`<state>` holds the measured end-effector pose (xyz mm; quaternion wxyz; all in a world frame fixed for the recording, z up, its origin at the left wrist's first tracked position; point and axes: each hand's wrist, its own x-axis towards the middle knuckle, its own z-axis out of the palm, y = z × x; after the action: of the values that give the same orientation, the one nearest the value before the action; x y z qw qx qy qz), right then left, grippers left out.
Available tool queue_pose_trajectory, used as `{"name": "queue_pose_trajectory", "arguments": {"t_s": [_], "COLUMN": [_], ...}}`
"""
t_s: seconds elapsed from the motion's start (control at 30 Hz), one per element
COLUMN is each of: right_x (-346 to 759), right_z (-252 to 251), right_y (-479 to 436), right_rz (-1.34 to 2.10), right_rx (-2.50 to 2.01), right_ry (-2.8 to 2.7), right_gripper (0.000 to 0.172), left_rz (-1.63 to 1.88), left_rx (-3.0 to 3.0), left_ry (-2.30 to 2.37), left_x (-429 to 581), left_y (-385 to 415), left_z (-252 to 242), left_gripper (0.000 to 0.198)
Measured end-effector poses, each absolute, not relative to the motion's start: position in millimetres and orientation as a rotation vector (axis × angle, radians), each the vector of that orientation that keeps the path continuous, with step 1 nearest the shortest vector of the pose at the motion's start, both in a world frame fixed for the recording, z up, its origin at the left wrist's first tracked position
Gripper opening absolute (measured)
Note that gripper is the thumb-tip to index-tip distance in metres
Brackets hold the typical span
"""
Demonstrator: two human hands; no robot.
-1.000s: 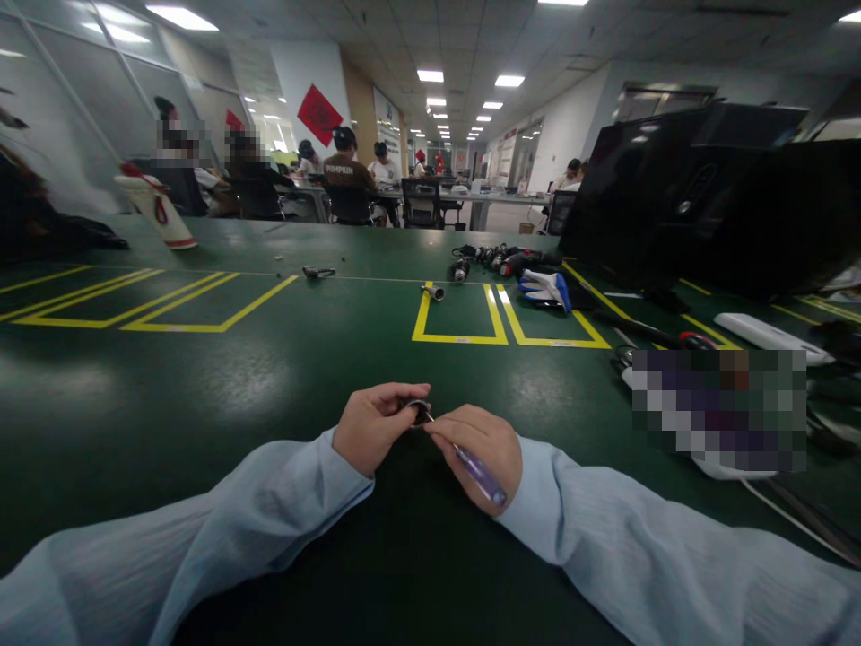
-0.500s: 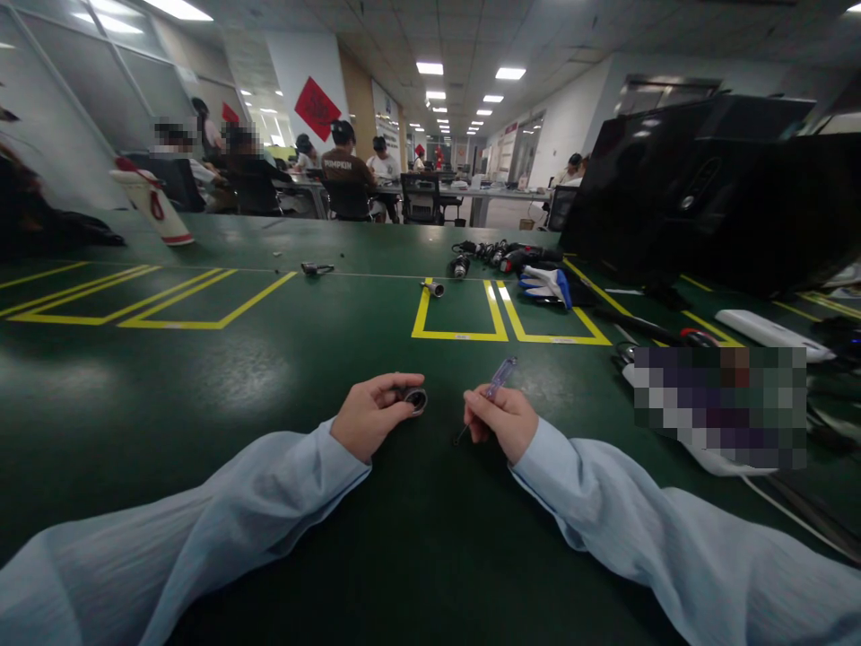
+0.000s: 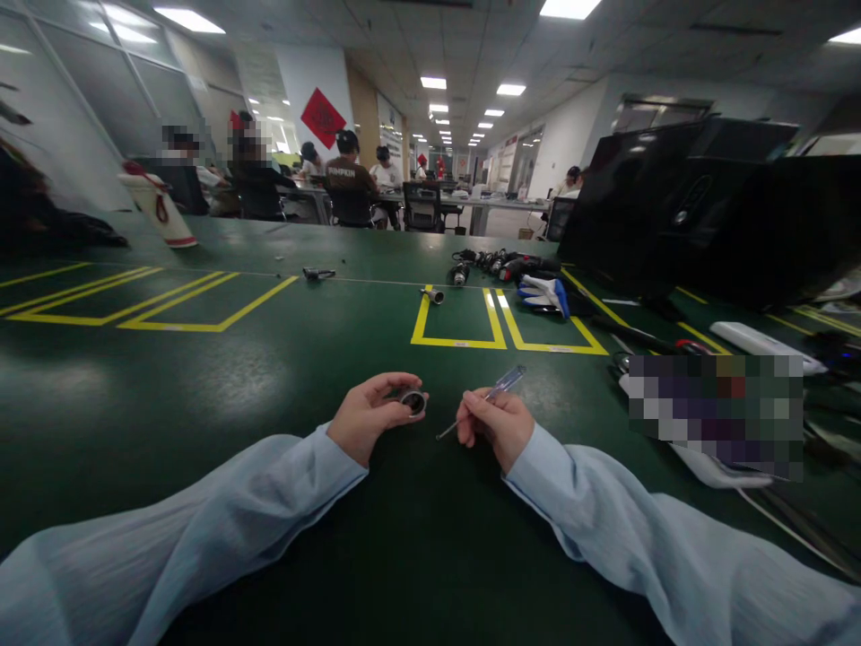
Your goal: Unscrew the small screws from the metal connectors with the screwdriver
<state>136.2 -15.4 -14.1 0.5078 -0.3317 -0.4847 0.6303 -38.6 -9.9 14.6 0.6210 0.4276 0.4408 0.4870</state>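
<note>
My left hand (image 3: 372, 415) pinches a short round metal connector (image 3: 413, 402), its hollow end facing right and toward me. Dark detail shows inside the opening but is too small to make out. My right hand (image 3: 496, 420) is closed on a screwdriver (image 3: 506, 383) with a clear purplish handle, held like a pen. The thin shaft slants down to the left, and its tip is apart from the connector. Both hands are just over the green tabletop (image 3: 336, 345).
Ahead lie a small metal connector part (image 3: 436, 295), black cables (image 3: 494, 260) and a blue-white glove (image 3: 543, 294). Another metal piece (image 3: 317, 274) is farther left, near a white cup (image 3: 161, 211). Dark monitors (image 3: 673, 197) stand at right. Several people sit at desks behind.
The screwdriver has tilted flatter, its tip swinging left toward the connector. The connector has turned slightly, showing its opening more. My head view has shifted a little.
</note>
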Motion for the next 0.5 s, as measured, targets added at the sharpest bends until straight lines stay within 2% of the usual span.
{"name": "queue_pose_trajectory", "arguments": {"t_s": [0.17,0.37,0.5], "right_x": [131,125,125], "right_z": [-4,4,2], "right_y": [-27,-36,-33], "right_rz": [1.308,0.824,0.726], "right_rx": [-0.690,-0.830,-0.811], "right_ry": [-1.276,-1.658,-1.701], "right_gripper": [0.016,0.017,0.016], "left_rz": [1.129,1.121,1.131], "left_rx": [0.922,0.984,0.996], "left_ry": [0.989,0.990,0.998], "left_x": [-36,-35,-33], "left_y": [-12,-13,-17], "left_z": [17,12,15], "left_gripper": [0.031,0.028,0.027]}}
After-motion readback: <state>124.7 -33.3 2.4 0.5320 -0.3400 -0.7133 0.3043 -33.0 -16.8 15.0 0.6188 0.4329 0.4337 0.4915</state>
